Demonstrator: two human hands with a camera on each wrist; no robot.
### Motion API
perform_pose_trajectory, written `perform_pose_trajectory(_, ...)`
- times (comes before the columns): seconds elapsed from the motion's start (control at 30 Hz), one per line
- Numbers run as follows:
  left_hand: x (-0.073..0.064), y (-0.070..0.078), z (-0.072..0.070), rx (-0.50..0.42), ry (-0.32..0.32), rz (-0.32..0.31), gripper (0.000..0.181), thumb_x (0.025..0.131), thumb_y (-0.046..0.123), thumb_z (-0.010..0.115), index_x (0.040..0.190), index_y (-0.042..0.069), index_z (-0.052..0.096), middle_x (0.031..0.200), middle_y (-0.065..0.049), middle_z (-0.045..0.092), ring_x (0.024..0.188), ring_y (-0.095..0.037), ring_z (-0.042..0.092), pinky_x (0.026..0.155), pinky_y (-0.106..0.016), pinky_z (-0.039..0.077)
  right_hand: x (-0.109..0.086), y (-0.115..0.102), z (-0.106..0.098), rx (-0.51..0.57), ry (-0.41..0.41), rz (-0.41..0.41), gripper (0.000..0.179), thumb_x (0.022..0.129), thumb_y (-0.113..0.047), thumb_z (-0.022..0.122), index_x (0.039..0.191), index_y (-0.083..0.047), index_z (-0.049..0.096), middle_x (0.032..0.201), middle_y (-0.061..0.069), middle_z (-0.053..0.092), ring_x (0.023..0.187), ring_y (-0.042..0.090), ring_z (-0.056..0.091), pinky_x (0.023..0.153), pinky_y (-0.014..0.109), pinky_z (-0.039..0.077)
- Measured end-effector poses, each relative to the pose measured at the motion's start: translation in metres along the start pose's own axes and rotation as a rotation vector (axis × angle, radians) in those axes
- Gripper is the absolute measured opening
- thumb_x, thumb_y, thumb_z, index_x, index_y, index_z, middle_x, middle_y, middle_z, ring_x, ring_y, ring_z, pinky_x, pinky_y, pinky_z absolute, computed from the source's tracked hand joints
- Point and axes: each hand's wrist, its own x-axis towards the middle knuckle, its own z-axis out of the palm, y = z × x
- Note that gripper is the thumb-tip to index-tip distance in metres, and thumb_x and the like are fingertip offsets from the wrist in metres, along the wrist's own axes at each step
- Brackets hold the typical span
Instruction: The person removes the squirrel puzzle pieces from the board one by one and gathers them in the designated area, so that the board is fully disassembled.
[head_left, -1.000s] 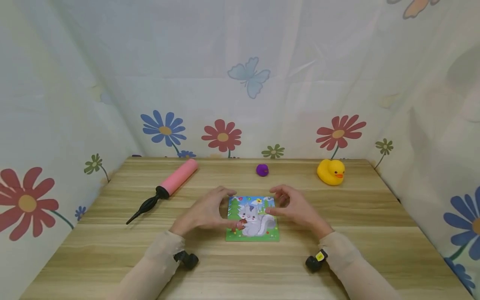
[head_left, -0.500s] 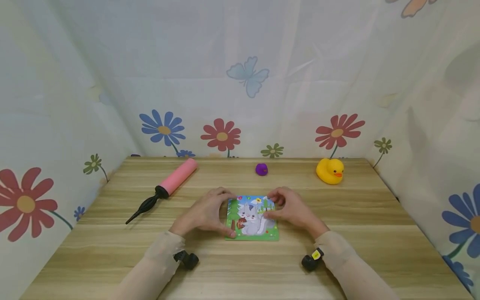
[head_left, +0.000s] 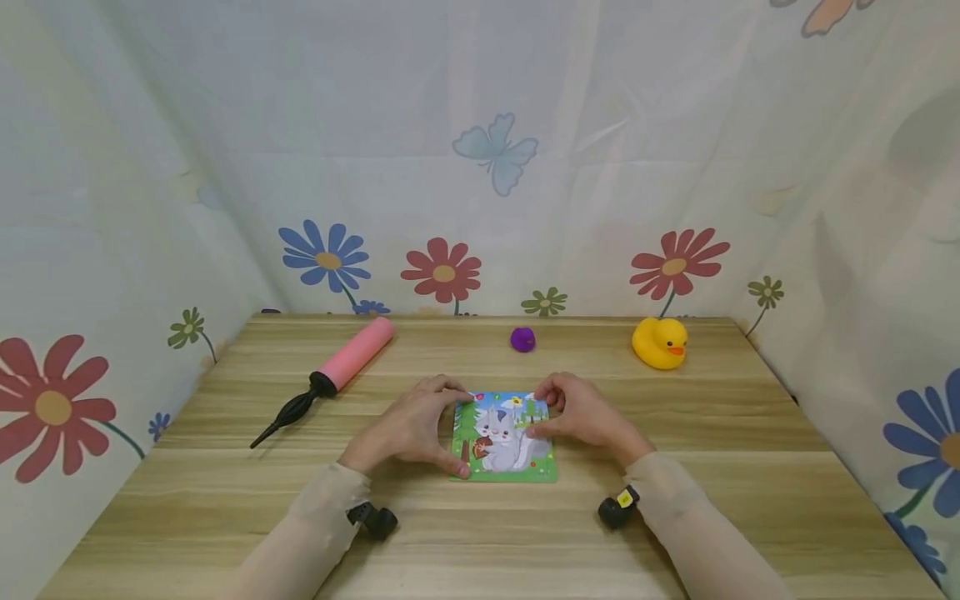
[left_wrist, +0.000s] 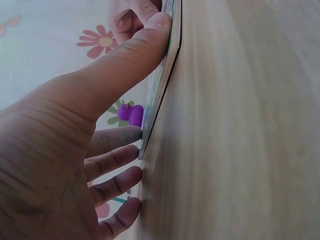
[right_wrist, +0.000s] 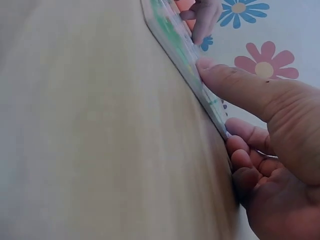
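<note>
Left thumb: a second ago it lay farther in over the picture; now the left hand (head_left: pixel 411 423) has it down at the lower left of the squirrel picture board (head_left: pixel 504 437).
Right hand: the right hand (head_left: pixel 592 414) sits slightly nearer frame centre, its wrist camera (head_left: pixel 611 513) likewise farther left.
Squirrel picture board: lower centre of frame, between the hands, face up and close to square with the frame. Looks flat; cannot tell whether any edge is off the table (head_left: pixel 480 546).
Left grip: holding, by thumb at the near part and index at the far corner, spanning the board's left side. Left wrist view shows the other fingers spread, fairly loose.
Right grip: holding the right side; right wrist view shows thumb on the printed face, index at the edge by the corner, remaining fingers (right_wrist: pixel 242 159) curled in.
Air pump: pink-and-black hand pump (head_left: pixel 356 354), left of frame, slanting, well apart from both hands.
Ducks: purple toy duck (head_left: pixel 522 339) above the board; yellow toy duck (head_left: pixel 660 343) farther right. Both untouched.
Step in hand: judged as steadying or squaring the board with both hands.
Next move: seems to call for matched, light contact on both sides, so that the board neither twists nor skids.
</note>
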Motion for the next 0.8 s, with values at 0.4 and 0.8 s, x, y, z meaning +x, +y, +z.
perform_pose_trajectory(0.4, 0.000, 0.000, -0.001, -0.006, -0.001, -0.008, 0.117, 0.061, 0.069, 0.105, 0.156, 0.015, 0.064, 0.158, -0.004, 0.053, 0.150, -0.031, 0.047, 0.124, -0.057, 0.044, 0.007, -0.009, -0.007, -0.098, -0.064, -0.019, 0.055, 0.082, -0.035, 0.102, 0.115, -0.010, 0.067, 0.108, 0.005, 0.064, 0.101, 0.023, 0.057, 0.093, 0.038, 0.052)
perform_pose_trajectory(0.8, 0.001, 0.000, 0.002, 0.012, 0.003, -0.011, 0.119, 0.060, 0.070, 0.105, 0.156, 0.014, 0.063, 0.157, -0.004, 0.054, 0.149, -0.030, 0.048, 0.123, -0.058, 0.045, 0.010, -0.011, -0.009, -0.138, -0.080, -0.034, 0.054, 0.081, -0.034, 0.103, 0.114, -0.010, 0.068, 0.102, 0.005, 0.063, 0.096, 0.021, 0.056, 0.087, 0.035, 0.050)
